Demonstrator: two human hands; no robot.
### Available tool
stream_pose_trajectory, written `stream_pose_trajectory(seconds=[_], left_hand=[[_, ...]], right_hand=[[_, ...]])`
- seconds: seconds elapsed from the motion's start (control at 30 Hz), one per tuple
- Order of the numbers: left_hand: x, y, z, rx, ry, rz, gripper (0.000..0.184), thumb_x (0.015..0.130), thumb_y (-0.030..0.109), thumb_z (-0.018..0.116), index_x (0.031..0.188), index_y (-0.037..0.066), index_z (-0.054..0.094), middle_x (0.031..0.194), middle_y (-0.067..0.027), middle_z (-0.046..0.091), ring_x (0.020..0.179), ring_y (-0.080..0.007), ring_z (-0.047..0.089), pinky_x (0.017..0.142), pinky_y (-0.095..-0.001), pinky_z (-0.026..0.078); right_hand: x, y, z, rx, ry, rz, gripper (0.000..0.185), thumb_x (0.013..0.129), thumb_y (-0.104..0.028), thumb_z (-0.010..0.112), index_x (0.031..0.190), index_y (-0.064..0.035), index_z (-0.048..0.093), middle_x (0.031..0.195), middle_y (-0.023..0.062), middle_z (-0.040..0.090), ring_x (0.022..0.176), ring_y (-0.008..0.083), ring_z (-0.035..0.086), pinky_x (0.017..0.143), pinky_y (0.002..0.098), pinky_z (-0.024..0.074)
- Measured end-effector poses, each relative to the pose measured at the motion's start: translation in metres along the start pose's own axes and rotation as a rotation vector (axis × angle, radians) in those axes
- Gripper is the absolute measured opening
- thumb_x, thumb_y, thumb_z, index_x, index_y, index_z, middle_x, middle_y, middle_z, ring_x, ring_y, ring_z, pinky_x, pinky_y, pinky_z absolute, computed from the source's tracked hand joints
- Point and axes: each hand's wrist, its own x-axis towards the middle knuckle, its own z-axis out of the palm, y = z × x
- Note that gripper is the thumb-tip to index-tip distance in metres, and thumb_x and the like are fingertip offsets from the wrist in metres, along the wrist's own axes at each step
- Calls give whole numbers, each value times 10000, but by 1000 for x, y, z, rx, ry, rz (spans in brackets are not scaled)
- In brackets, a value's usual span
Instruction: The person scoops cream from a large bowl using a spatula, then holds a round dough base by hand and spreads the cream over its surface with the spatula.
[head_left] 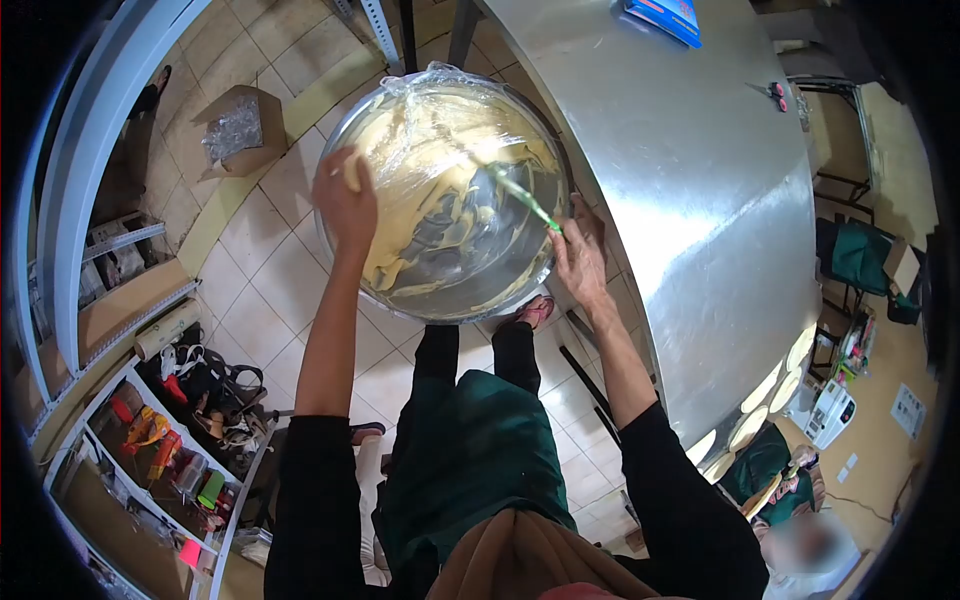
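Observation:
A big round metal bowl (470, 300) holds pale yellow batter or cream (395, 215), smeared over its bottom and sides. Clear plastic wrap (440, 95) lies across its far part. At the left rim, my left hand (345, 200) is curled over the bowl's edge; a pale yellow patch shows between thumb and fingers. My right hand (582, 250), by the right rim, is closed around the green handle of a spatula (525, 198). The spatula slants into the bowl, its head blurred against the yellow mix.
To the right runs a steel table (700, 190) with scissors (775, 95), a blue packet (665, 18) and several flat pale rounds (748, 425). Another person (800, 490) is at lower right. A cardboard box (240, 130) and cluttered shelves (165, 440) stand left.

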Motion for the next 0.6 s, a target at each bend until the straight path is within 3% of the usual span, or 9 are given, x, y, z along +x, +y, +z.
stream_pose_trajectory(seconds=[0.07,0.13,0.17,0.23,0.27,0.3,0.43,0.47,0.6], left_hand=[[10,11,21,-58,-159,-50,344,860,301,608,1082,38,610,1010,-191,595,984,-336,554,867,-441,412],[15,28,52,5,-289,-82,404,852,347,615,1109,35,607,1062,-212,588,1021,-347,543,900,-436,407],[9,24,75,151,-219,-63,467,865,414,574,1117,22,607,1107,-215,581,1058,-361,530,952,-452,388],[2,-39,136,28,-185,114,473,874,444,554,1054,13,628,1049,-209,607,1015,-373,551,911,-463,413],[-1,-66,164,-31,-174,204,482,879,459,545,1022,8,638,1020,-205,620,993,-379,561,890,-469,426],[6,-71,168,-214,-158,80,333,892,336,580,951,18,659,913,-171,649,856,-337,607,781,-413,480],[19,-25,118,-375,-257,-68,285,941,252,526,941,-31,566,923,-114,590,829,-206,545,879,-349,458],[22,-12,100,-355,-263,-58,336,946,304,525,973,-30,550,919,-111,578,822,-185,520,801,-336,447],[8,47,21,-489,-416,-149,277,945,249,525,987,-22,565,934,-127,575,875,-194,552,805,-324,429]], right_hand=[[-9,-3,-4,-7,36,-86,182,908,-209,532,1031,-89,592,1298,226,451,1056,432,533,882,457,472],[-16,-14,-11,-45,9,-118,180,856,-187,602,994,-74,618,1303,146,469,1141,345,484,943,412,440],[-22,-19,-13,-24,0,-82,182,846,-200,609,974,-71,624,1284,113,486,1163,328,453,952,414,428],[-29,-31,-25,65,-220,83,216,845,-199,595,1004,-54,611,1346,131,426,1183,345,407,963,438,405],[-39,-22,-9,375,-98,93,208,850,-183,580,1002,-41,593,1366,158,393,1192,366,399,962,443,399],[-45,-8,7,113,-41,-129,197,845,-165,587,1001,-46,580,1365,163,392,1191,379,404,961,454,397],[-64,-41,-10,200,13,-32,212,881,-184,565,1061,-73,575,1335,131,412,1135,305,482,884,405,478],[-68,-40,-11,208,11,-36,214,888,-190,559,1066,-72,574,1335,132,410,1134,303,486,882,404,482],[-79,-52,-34,356,35,-11,197,894,-185,547,1047,-62,559,1308,102,446,1140,316,496,885,412,482]])
